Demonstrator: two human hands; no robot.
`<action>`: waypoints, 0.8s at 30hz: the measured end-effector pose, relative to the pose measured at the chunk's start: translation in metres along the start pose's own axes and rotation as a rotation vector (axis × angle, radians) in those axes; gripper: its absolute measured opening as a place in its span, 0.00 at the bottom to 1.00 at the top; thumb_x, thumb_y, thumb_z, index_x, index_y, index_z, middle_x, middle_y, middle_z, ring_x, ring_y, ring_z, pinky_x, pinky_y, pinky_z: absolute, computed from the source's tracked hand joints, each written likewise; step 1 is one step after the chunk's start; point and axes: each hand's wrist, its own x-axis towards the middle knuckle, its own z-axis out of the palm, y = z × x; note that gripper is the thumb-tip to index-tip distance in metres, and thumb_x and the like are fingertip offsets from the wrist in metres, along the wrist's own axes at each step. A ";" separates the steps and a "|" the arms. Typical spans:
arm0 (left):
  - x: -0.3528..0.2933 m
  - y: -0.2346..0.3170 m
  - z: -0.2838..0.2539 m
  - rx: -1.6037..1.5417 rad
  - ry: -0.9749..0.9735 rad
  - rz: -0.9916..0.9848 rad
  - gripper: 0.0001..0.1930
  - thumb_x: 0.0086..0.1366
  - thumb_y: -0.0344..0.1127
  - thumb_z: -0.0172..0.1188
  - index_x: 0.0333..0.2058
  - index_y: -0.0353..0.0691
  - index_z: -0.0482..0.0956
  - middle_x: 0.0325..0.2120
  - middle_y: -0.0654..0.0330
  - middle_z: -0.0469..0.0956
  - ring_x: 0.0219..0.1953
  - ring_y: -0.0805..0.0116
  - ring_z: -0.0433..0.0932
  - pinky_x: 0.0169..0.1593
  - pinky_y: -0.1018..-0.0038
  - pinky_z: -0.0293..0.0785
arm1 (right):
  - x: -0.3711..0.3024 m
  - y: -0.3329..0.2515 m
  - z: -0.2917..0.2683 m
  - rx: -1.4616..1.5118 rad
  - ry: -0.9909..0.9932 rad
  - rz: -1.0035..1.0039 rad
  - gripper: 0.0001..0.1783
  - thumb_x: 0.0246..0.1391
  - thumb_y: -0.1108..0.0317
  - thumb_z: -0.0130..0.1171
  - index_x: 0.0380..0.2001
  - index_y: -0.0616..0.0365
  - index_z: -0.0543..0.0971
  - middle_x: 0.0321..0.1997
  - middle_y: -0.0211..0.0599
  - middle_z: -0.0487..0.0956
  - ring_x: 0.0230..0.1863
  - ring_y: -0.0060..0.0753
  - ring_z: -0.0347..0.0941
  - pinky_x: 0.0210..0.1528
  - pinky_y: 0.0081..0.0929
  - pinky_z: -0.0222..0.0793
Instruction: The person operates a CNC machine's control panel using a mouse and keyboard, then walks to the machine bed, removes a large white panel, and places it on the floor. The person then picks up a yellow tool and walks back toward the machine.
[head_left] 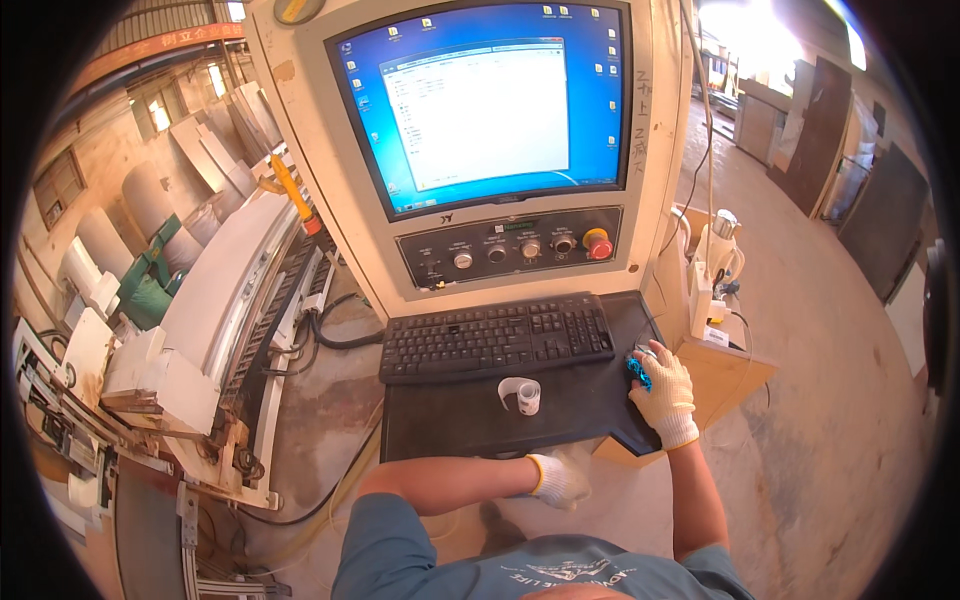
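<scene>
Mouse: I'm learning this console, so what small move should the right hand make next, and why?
Probably slide the mouse slightly: the right hand rests on it, the screen shows an open window, and the left hand is away from the keyboard.

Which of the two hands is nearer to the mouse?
Right. The right hand is on the mouse; the left hand is away from it, close to the body.
</scene>
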 end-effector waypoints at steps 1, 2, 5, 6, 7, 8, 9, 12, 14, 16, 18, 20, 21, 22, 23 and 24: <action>-0.001 0.001 -0.002 0.008 -0.002 -0.006 0.16 0.68 0.48 0.64 0.45 0.44 0.88 0.38 0.51 0.88 0.42 0.45 0.89 0.42 0.48 0.84 | 0.000 0.000 0.000 0.011 0.015 -0.017 0.31 0.44 0.67 0.73 0.57 0.46 0.85 0.68 0.41 0.78 0.64 0.52 0.75 0.65 0.49 0.71; -0.002 0.003 -0.004 0.017 -0.004 -0.010 0.16 0.68 0.48 0.64 0.45 0.44 0.88 0.38 0.51 0.88 0.42 0.45 0.89 0.42 0.48 0.84 | -0.001 0.000 0.000 0.012 0.016 -0.018 0.30 0.44 0.67 0.73 0.56 0.46 0.85 0.68 0.41 0.78 0.64 0.52 0.75 0.65 0.49 0.71; -0.007 0.006 -0.010 0.035 -0.001 -0.005 0.16 0.67 0.48 0.64 0.43 0.43 0.89 0.37 0.51 0.89 0.41 0.46 0.89 0.41 0.49 0.83 | -0.001 0.001 0.001 0.015 0.015 -0.007 0.29 0.43 0.67 0.72 0.54 0.47 0.86 0.68 0.40 0.78 0.63 0.52 0.75 0.64 0.49 0.72; -0.009 0.007 -0.012 0.041 0.000 0.000 0.16 0.67 0.47 0.64 0.43 0.43 0.89 0.37 0.51 0.89 0.41 0.46 0.89 0.41 0.49 0.83 | -0.001 0.001 0.002 0.016 0.013 -0.001 0.28 0.43 0.67 0.72 0.53 0.47 0.86 0.68 0.40 0.78 0.63 0.52 0.76 0.64 0.49 0.72; -0.011 0.007 -0.013 0.034 0.011 0.008 0.16 0.67 0.47 0.64 0.43 0.43 0.89 0.37 0.51 0.89 0.41 0.46 0.89 0.41 0.49 0.83 | -0.001 0.001 0.002 0.017 0.016 -0.002 0.28 0.43 0.67 0.72 0.53 0.47 0.87 0.68 0.40 0.78 0.63 0.52 0.76 0.64 0.49 0.72; -0.012 0.007 -0.014 0.029 0.022 0.016 0.16 0.66 0.47 0.63 0.43 0.42 0.89 0.37 0.51 0.89 0.41 0.46 0.89 0.41 0.49 0.83 | -0.001 0.001 0.002 0.018 0.018 -0.002 0.28 0.43 0.67 0.71 0.53 0.47 0.87 0.67 0.40 0.78 0.62 0.52 0.76 0.64 0.49 0.72; -0.012 0.007 -0.015 0.035 0.025 0.018 0.16 0.66 0.46 0.63 0.43 0.42 0.89 0.37 0.51 0.89 0.41 0.46 0.89 0.41 0.49 0.83 | -0.001 0.001 0.003 0.019 0.021 -0.004 0.28 0.43 0.67 0.71 0.53 0.47 0.87 0.67 0.40 0.79 0.62 0.53 0.76 0.64 0.49 0.72; -0.011 0.007 -0.013 0.039 0.015 0.005 0.15 0.65 0.46 0.63 0.43 0.43 0.89 0.37 0.51 0.89 0.40 0.47 0.89 0.41 0.49 0.83 | -0.001 0.002 0.003 0.017 0.026 -0.016 0.27 0.43 0.68 0.71 0.52 0.46 0.87 0.67 0.40 0.79 0.62 0.53 0.76 0.64 0.49 0.72; -0.009 0.006 -0.010 0.027 0.031 0.006 0.15 0.65 0.45 0.63 0.43 0.43 0.89 0.37 0.51 0.89 0.41 0.46 0.89 0.41 0.49 0.83 | -0.001 0.001 0.003 -0.001 0.022 -0.012 0.29 0.44 0.68 0.71 0.55 0.46 0.86 0.66 0.40 0.79 0.62 0.53 0.76 0.64 0.49 0.72; -0.008 0.004 -0.007 0.012 0.040 0.010 0.15 0.65 0.45 0.63 0.43 0.43 0.89 0.37 0.51 0.89 0.41 0.46 0.89 0.41 0.49 0.83 | 0.000 0.000 0.003 0.004 0.018 -0.001 0.31 0.44 0.68 0.71 0.57 0.46 0.85 0.66 0.40 0.79 0.62 0.53 0.76 0.65 0.50 0.72; -0.007 0.003 -0.004 -0.008 0.043 0.017 0.15 0.65 0.45 0.63 0.43 0.44 0.89 0.38 0.51 0.89 0.42 0.47 0.89 0.42 0.49 0.83 | 0.000 -0.002 0.002 0.027 0.012 0.021 0.34 0.44 0.69 0.70 0.60 0.45 0.83 0.67 0.40 0.79 0.63 0.53 0.76 0.66 0.50 0.72; -0.006 0.003 -0.004 -0.014 0.026 0.005 0.16 0.66 0.46 0.63 0.44 0.44 0.89 0.38 0.52 0.89 0.42 0.47 0.89 0.42 0.49 0.83 | 0.000 -0.004 0.001 0.030 0.013 0.035 0.36 0.44 0.69 0.71 0.62 0.45 0.82 0.67 0.41 0.79 0.64 0.53 0.75 0.66 0.50 0.71; -0.007 0.004 -0.005 -0.017 0.019 -0.001 0.16 0.66 0.47 0.63 0.44 0.44 0.89 0.38 0.52 0.89 0.42 0.47 0.89 0.42 0.49 0.83 | 0.000 -0.005 0.000 0.029 0.014 0.045 0.37 0.44 0.69 0.71 0.63 0.45 0.81 0.68 0.41 0.79 0.64 0.53 0.75 0.67 0.50 0.71; -0.007 0.004 -0.007 -0.005 0.012 -0.002 0.16 0.67 0.47 0.63 0.44 0.44 0.89 0.39 0.52 0.89 0.43 0.47 0.89 0.43 0.49 0.83 | 0.000 -0.005 -0.001 0.032 0.027 0.043 0.37 0.44 0.69 0.71 0.63 0.45 0.81 0.68 0.41 0.78 0.65 0.53 0.75 0.67 0.50 0.71; -0.007 0.005 -0.009 0.006 0.005 -0.003 0.16 0.67 0.48 0.63 0.45 0.44 0.89 0.39 0.52 0.89 0.43 0.46 0.89 0.43 0.49 0.83 | 0.000 -0.006 -0.002 0.036 0.040 0.042 0.37 0.44 0.69 0.71 0.63 0.45 0.81 0.69 0.41 0.78 0.65 0.53 0.75 0.67 0.50 0.71; -0.008 0.006 -0.011 0.019 -0.012 -0.009 0.16 0.67 0.48 0.63 0.45 0.44 0.89 0.40 0.52 0.89 0.43 0.46 0.89 0.44 0.49 0.83 | 0.000 -0.006 -0.002 0.039 0.053 0.040 0.37 0.44 0.69 0.71 0.63 0.44 0.82 0.69 0.41 0.78 0.65 0.54 0.75 0.67 0.50 0.71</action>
